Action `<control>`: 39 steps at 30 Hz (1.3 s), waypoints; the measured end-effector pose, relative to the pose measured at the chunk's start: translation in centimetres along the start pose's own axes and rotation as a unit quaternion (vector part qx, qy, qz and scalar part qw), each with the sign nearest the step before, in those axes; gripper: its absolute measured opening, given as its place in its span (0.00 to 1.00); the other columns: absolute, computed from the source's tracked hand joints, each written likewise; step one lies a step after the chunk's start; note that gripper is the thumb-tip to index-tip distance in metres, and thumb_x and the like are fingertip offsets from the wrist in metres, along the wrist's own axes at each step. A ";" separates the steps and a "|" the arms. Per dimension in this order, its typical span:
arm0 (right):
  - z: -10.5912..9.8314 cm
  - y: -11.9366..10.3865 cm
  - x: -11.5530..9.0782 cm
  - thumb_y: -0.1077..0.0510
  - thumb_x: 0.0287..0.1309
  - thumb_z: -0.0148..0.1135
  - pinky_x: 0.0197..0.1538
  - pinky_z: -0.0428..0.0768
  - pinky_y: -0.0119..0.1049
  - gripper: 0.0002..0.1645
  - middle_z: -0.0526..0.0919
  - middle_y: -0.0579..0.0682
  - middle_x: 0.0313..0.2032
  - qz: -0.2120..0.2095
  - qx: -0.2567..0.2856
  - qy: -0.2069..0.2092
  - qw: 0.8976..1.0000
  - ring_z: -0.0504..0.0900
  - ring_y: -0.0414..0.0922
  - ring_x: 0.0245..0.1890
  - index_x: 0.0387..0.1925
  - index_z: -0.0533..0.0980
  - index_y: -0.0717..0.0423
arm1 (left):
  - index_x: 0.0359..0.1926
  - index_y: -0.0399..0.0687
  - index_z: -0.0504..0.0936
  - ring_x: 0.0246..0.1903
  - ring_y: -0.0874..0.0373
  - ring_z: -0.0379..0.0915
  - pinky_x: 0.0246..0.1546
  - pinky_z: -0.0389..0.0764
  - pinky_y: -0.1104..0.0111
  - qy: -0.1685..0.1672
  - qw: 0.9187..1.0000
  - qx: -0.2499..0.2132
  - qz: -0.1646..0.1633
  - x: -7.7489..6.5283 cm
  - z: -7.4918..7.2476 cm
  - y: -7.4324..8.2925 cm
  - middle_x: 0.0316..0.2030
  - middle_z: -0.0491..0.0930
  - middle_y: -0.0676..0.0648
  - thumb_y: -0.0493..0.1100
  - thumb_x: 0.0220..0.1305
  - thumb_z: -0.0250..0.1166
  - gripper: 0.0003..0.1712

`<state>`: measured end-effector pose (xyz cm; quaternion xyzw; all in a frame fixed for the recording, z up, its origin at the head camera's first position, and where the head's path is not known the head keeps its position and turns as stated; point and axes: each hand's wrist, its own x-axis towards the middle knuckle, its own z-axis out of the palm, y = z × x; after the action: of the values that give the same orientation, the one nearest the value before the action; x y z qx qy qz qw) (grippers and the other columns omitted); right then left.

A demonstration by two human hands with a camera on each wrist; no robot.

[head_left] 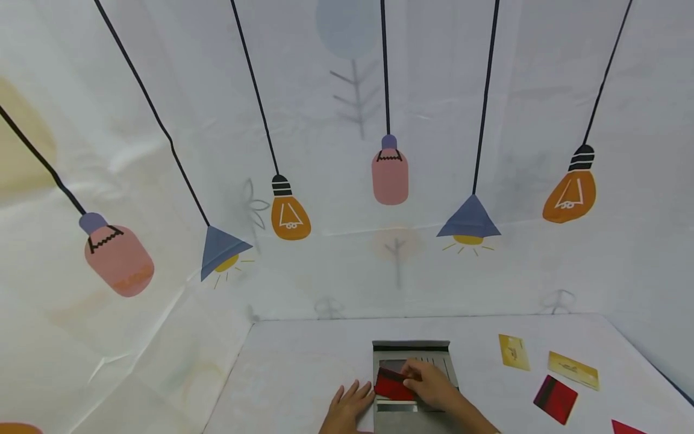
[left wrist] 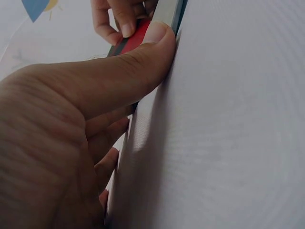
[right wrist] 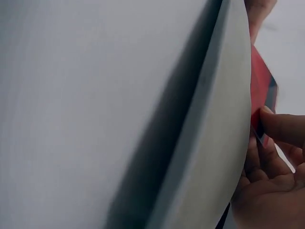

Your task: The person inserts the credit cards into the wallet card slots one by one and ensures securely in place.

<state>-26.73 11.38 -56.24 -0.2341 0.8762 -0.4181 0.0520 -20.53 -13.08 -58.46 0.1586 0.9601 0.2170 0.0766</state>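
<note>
Head view: right hand (head_left: 431,383) pinches the red card (head_left: 391,386) over the grey holder (head_left: 412,352); left hand (head_left: 347,407) rests flat, released.

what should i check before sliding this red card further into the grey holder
1. Right hand has a firm pinch on the red card: ok.
2. Left hand steadies the grey card holder at its left edge, thumb pressed on it: ok.
3. Card edge lined up with a slot: cannot tell, the hand hides it.
4. Slot free of another card: cannot tell.
5. Spare cards, two yellow and one red, lie to the right, apart from the holder: ok.
</note>
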 end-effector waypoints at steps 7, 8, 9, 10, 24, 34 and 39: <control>-0.4 -0.1 -0.2 0.54 0.59 0.59 0.29 0.73 0.28 0.04 0.81 0.40 0.33 0.003 -0.005 -0.012 1.000 0.73 0.31 0.30 0.37 0.76 0.46 | 0.63 0.68 0.68 0.68 0.46 0.54 0.66 0.49 0.39 0.000 1.000 0.002 0.003 0.0 0.1 -0.2 0.67 0.64 0.53 0.85 0.32 0.54 0.54; -0.4 -0.1 -0.2 0.54 0.59 0.59 0.29 0.73 0.28 0.04 0.81 0.39 0.33 0.006 -0.004 -0.014 1.000 0.73 0.31 0.30 0.37 0.76 0.46 | 0.63 0.68 0.68 0.68 0.46 0.54 0.66 0.49 0.39 -0.001 1.000 0.002 0.004 0.0 0.1 -0.2 0.67 0.63 0.53 0.85 0.32 0.55 0.54; -0.4 -0.1 -0.2 0.54 0.59 0.59 0.29 0.72 0.28 0.04 0.81 0.39 0.33 0.007 -0.005 -0.014 1.000 0.73 0.31 0.29 0.37 0.77 0.45 | 0.63 0.68 0.68 0.68 0.46 0.54 0.66 0.49 0.39 -0.002 1.000 0.001 0.005 0.0 0.1 -0.2 0.67 0.63 0.54 0.85 0.32 0.55 0.55; -0.4 0.0 -0.2 0.53 0.60 0.59 0.29 0.72 0.28 0.05 0.81 0.39 0.33 0.010 -0.004 -0.016 1.000 0.72 0.31 0.28 0.37 0.77 0.45 | 0.63 0.68 0.68 0.69 0.46 0.54 0.66 0.50 0.39 -0.002 1.000 0.002 0.007 0.0 0.2 -0.2 0.67 0.63 0.54 0.85 0.32 0.55 0.55; -0.3 0.3 0.2 0.53 0.58 0.60 0.28 0.71 0.27 0.06 0.81 0.37 0.32 -0.014 -0.027 -0.019 0.999 0.72 0.29 0.28 0.37 0.79 0.46 | 0.63 0.65 0.69 0.68 0.48 0.56 0.66 0.51 0.40 0.003 1.000 -0.015 0.008 0.4 0.2 -0.4 0.66 0.64 0.54 0.82 0.33 0.58 0.53; -0.4 0.3 0.3 0.55 0.57 0.61 0.32 0.75 0.29 0.05 0.82 0.41 0.34 -0.049 -0.032 -0.015 0.998 0.76 0.32 0.33 0.36 0.80 0.49 | 0.63 0.66 0.69 0.67 0.48 0.58 0.64 0.53 0.39 0.007 1.000 -0.011 0.020 0.6 -0.1 -0.6 0.65 0.66 0.56 0.80 0.34 0.58 0.51; -0.2 0.3 0.1 0.56 0.56 0.62 0.31 0.73 0.29 0.06 0.79 0.41 0.32 -0.076 -0.054 -0.003 0.996 0.74 0.33 0.32 0.36 0.80 0.49 | 0.63 0.62 0.69 0.67 0.46 0.58 0.62 0.55 0.39 0.024 0.999 -0.009 0.046 0.3 0.2 -0.9 0.65 0.67 0.53 0.77 0.40 0.59 0.49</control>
<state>-26.95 11.64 -56.35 -0.3043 0.8768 -0.3722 0.0102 -21.01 -13.65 -59.04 0.1962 0.9514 0.2331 0.0451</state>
